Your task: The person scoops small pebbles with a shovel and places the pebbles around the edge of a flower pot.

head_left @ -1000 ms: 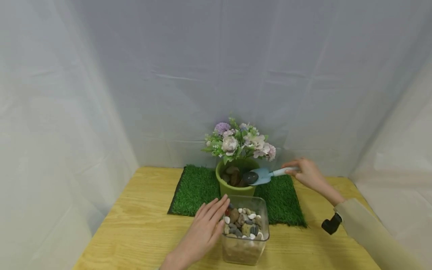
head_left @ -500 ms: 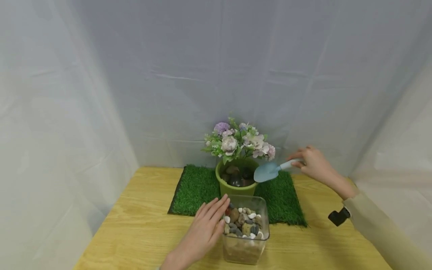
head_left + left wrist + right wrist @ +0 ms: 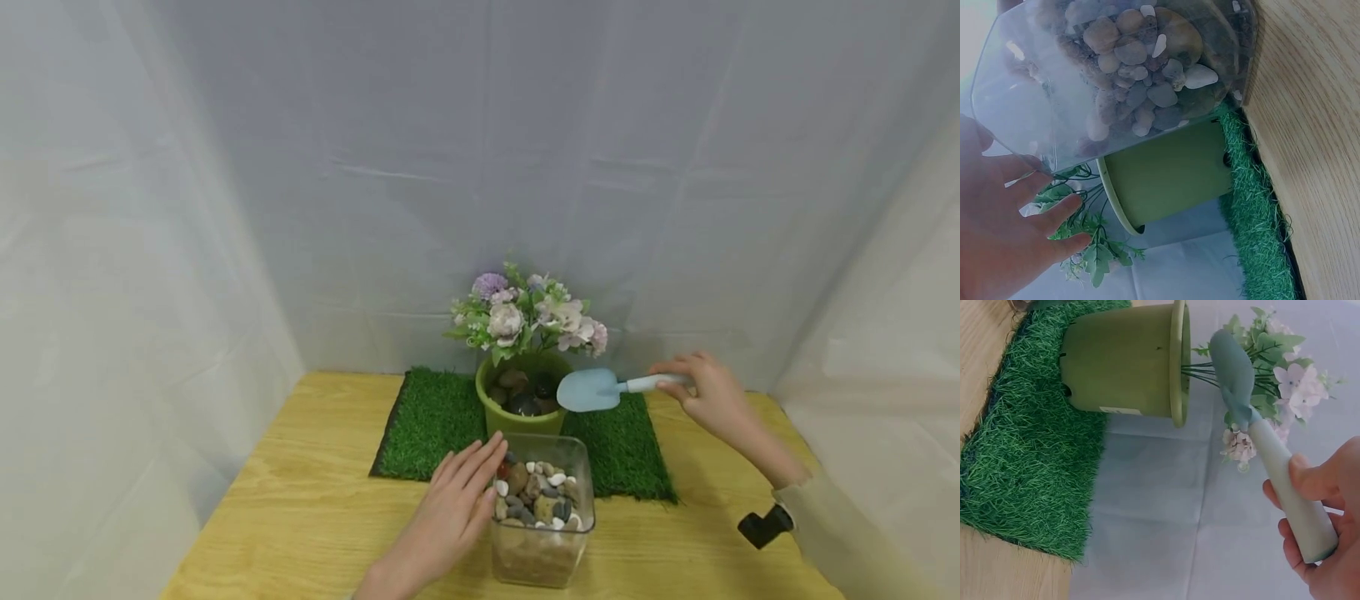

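Since one second ago, one dark stone has left the shovel (image 3: 592, 390), and dark stones (image 3: 524, 405) now show inside the pot, where it most probably fell. Going from the left, in the lower middle of the head view, the left hand (image 3: 450, 508) lies with its fingers straight and slightly apart along the left side of the clear box (image 3: 558, 447), and it seems to steady this box. Inside the box, at the lower centre, there is a thick layer of mixed stones (image 3: 534, 492). Just behind, near the centre, the green pot (image 3: 517, 425) stands upright on the grass mat (image 3: 622, 458), with flowers (image 3: 506, 323) above it and stones in it. To the right of the pot, beside its rim, is the shovel; on its blade I see no stone. The right hand (image 3: 712, 400), at centre right, pinches the handle between thumb and fingers. I judge that the step in hand is the end of one load, stones being put into the pot. If more are wanted, the next move calls for bringing the shovel down to the box, while the left hand keeps the box from sliding.
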Action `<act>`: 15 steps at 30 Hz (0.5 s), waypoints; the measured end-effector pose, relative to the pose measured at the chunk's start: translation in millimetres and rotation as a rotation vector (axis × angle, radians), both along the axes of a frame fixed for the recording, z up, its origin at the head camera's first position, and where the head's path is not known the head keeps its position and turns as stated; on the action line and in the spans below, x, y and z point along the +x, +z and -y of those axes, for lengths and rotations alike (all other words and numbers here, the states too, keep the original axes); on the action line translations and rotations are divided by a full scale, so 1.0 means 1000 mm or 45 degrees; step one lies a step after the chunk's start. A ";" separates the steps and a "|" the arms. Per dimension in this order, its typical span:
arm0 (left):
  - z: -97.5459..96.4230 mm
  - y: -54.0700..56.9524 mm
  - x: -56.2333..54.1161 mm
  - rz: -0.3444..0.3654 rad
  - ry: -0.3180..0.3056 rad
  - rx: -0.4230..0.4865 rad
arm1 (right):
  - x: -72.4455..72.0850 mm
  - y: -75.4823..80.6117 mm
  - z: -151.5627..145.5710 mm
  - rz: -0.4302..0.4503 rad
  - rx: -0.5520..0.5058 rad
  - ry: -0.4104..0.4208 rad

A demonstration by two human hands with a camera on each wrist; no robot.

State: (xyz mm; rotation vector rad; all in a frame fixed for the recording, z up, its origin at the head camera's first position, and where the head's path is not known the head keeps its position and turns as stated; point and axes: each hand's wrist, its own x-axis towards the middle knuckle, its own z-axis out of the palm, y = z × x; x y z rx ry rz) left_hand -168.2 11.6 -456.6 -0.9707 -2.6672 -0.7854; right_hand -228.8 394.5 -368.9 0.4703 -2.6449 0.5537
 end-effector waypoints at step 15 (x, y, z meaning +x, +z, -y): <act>0.000 -0.002 -0.001 0.019 -0.003 0.031 | 0.033 -0.010 0.003 -0.374 0.162 0.111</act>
